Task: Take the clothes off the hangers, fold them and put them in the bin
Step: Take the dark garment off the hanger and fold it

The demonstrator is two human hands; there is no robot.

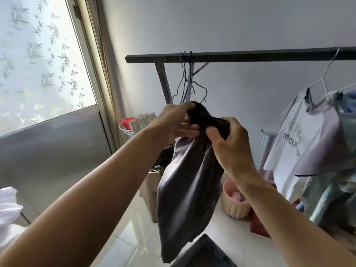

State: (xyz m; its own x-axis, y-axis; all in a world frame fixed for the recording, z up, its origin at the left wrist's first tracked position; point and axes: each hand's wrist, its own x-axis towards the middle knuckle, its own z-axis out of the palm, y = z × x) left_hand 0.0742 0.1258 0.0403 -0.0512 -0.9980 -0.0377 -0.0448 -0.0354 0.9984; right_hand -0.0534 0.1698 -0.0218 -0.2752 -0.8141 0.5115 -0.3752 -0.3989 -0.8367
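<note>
Under the rack bar (250,54), left grip (171,120) and right grip (229,145) clutch the grey garment (185,189) by its dark waistband (204,117), hiding part of a cardboard box (150,191) and pink tub (235,207); wire hangers (189,81) dangle behind.

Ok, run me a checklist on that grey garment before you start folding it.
1. Grip: left hand and right hand both hold the black waistband: ok.
2. Off the hanger: grey garment hangs free below the empty hangers: ok.
3. Folded: it hangs at full length: not ok.
4. Bin ready: dark object at the bottom edge may be it: cannot tell.
5. Rail cleared: printed shirt hangs there on a hanger: not ok.
</note>
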